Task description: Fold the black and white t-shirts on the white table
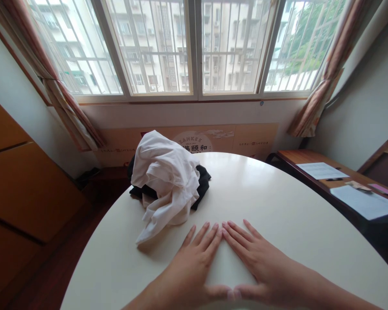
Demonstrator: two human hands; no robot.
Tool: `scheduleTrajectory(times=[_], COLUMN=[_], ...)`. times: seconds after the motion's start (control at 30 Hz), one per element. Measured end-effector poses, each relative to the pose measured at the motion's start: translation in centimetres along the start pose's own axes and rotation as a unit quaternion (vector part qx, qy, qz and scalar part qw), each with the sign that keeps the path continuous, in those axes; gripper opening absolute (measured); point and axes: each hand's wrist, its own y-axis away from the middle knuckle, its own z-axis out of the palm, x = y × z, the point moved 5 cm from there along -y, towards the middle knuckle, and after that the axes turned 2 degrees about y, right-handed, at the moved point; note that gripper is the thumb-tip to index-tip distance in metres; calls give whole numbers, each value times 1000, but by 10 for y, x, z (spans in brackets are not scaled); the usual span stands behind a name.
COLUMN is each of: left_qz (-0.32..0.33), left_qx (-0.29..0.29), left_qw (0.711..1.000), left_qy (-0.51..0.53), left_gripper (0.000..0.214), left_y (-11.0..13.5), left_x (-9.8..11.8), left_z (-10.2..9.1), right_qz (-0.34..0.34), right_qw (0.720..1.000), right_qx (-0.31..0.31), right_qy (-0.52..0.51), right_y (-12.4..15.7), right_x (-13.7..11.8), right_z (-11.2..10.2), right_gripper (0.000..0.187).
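Observation:
My left hand lies flat on the white round table, fingers stretched out. Beside it my right hand rests the same way, and the index fingertips and thumb tips of the two hands meet, framing a triangle of tabletop. Neither hand holds anything. Just beyond my left hand is a crumpled heap of white cloth, one end trailing toward me. Black cloth shows beneath and behind it. How the cloths are shaped is hidden by the folds.
A brown side table at the right carries paper sheets and small items. Behind the round table stands a printed cardboard panel under a barred window with tied curtains. An orange-brown cabinet is at the left.

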Motion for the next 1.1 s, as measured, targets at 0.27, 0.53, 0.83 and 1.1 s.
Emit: scheduleTrajectory(times=[0.27, 0.53, 0.83, 1.1], left_qz=[21, 23, 51, -6], left_qx=[20, 90, 213, 321], left_qw=[999, 993, 969, 942], left_qy=[18, 66, 112, 96], left_gripper=[112, 65, 33, 52], left_y=[0, 3, 13, 23], left_x=[-1, 14, 13, -15], left_z=[0, -17, -42, -71], right_qz=[-10, -44, 53, 60], right_qw=[999, 962, 938, 935], right_qx=[31, 265, 297, 317], right_qy=[-10, -52, -169, -144], right_y=[2, 2, 10, 6], right_x=[1, 8, 26, 32], right_z=[-1, -11, -24, -28], right_gripper=[103, 23, 37, 51])
